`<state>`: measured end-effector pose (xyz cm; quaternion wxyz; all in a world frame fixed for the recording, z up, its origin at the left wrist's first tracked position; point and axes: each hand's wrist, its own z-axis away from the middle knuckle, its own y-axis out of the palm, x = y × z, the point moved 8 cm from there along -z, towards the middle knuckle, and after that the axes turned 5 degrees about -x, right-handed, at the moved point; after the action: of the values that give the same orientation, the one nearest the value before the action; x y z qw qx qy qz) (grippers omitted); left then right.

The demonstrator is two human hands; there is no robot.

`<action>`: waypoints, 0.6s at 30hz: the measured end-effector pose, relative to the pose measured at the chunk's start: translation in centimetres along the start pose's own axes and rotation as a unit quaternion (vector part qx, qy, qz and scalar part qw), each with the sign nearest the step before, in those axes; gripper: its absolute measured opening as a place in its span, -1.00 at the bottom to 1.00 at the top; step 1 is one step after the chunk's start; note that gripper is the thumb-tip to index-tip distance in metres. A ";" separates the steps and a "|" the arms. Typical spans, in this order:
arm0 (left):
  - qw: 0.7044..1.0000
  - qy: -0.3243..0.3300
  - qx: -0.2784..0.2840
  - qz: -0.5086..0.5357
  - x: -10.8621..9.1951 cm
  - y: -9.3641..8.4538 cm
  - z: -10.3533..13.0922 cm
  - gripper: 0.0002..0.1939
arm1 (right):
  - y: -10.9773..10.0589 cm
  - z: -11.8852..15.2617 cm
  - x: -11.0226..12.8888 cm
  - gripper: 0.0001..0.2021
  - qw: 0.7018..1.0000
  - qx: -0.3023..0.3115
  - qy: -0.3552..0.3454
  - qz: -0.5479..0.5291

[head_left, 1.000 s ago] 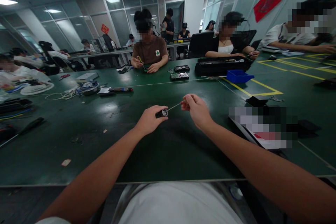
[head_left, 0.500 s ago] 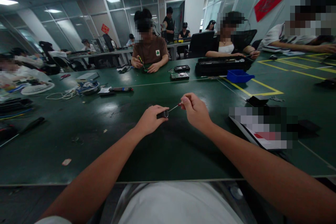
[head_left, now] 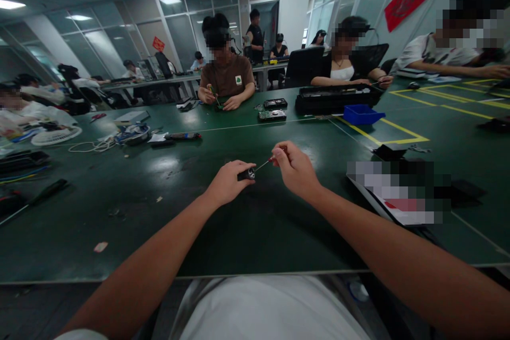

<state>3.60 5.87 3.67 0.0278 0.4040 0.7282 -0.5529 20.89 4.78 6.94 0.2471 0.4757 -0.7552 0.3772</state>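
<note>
Above the middle of the green table, my left hand is closed around a small black cylindrical part, whose round end faces right. My right hand grips a screwdriver with a reddish handle; its thin shaft slants down to the left. The tip reaches the round end of the black part; whether it touches cannot be made out. Most of the handle is hidden in my right fingers.
A blue tray stands beyond my right hand, near a long black device. Two drive-like parts lie ahead. At right is a white-and-red item. A person works opposite. A long screwdriver lies left.
The round end of the black part has turned slightly and shows more inner detail. Both hands keep nearly the same place and hold.
</note>
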 end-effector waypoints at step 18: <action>0.997 -0.053 -0.027 0.051 1.0 -0.2 -0.1 -0.57 | -1.0 -0.5 0.4 -0.77 0.996 -0.040 -0.019 0.072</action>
<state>2.84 6.50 3.36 0.1054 0.4103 0.7187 -0.5513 21.68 4.69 7.82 0.2232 0.4169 -0.8066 0.3546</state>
